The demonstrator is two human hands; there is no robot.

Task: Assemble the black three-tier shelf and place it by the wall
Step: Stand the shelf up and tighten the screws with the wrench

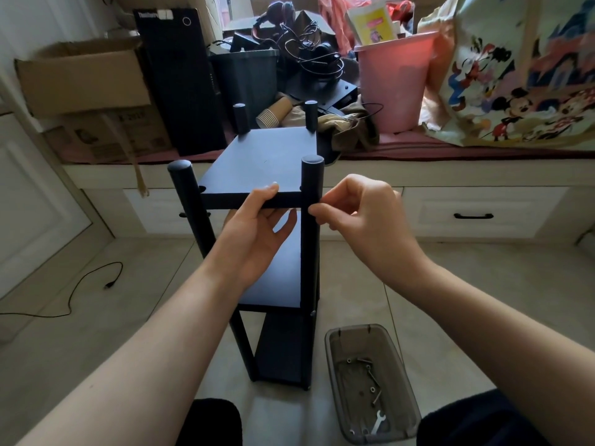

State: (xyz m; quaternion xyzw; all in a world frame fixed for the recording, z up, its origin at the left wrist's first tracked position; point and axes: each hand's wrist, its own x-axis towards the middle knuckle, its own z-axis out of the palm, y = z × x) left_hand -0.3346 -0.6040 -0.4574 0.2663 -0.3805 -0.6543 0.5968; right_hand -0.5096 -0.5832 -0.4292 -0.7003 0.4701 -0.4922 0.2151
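At nine o'clock a cardboard box sits on the window ledge, with a black computer tower beside it and a loose cable on the floor below.

In the centre stands the shelf, upright on the floor tiles in front of the ledge. All three boards appear to be seated between the four posts, so the build looks close to done. The near left post leans outward at the top, and the top board shows an open notch beside it, so that corner seems not yet fastened. What remains, by my reading, is fixing the top board's corners and then moving the shelf to the wall.

The left hand grips the front edge of the top board, thumb on top and fingers curled under, just at seven o'clock from the board's middle. The near right post rises just right of it.

The right hand pinches something small against that post at the board's level, at three o'clock from the joint; the piece itself is too small to make out.

At five o'clock a clear plastic tub holds screws and a small wrench.
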